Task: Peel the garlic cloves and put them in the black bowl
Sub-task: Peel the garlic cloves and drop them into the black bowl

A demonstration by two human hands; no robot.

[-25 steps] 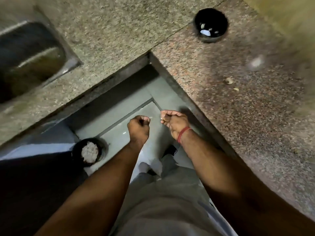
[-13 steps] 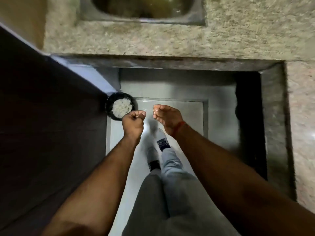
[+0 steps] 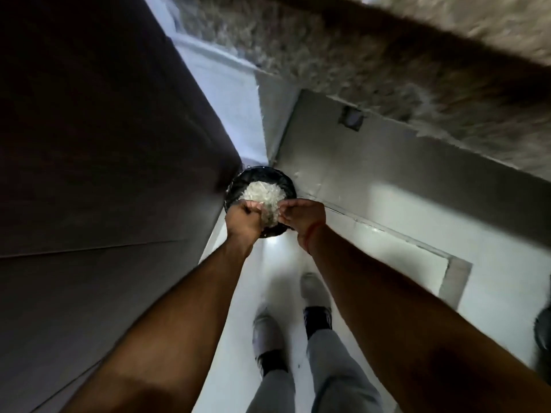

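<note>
A round black bin [image 3: 258, 175] stands on the pale floor, heaped with white garlic peels [image 3: 263, 191]. Both hands hover right over its near side. My left hand [image 3: 242, 219] is curled into a fist, with pale scraps showing at its fingers. My right hand [image 3: 304, 216], with a red thread at the wrist, pinches at the same pale scraps between the two hands. What lies inside the fist is hidden. No black bowl or garlic cloves appear in this view.
A dark cabinet front [image 3: 89, 144] fills the left side. The speckled stone counter [image 3: 387, 70] runs across the upper right, blurred. My shoes [image 3: 315, 290] stand on the pale floor [image 3: 402, 204] behind the bin. A dark object [image 3: 543, 329] sits at the right edge.
The view has swung from the counter with the black bowl down to the floor bin. Both curled hands have moved from mid-air to directly over the peel pile.
</note>
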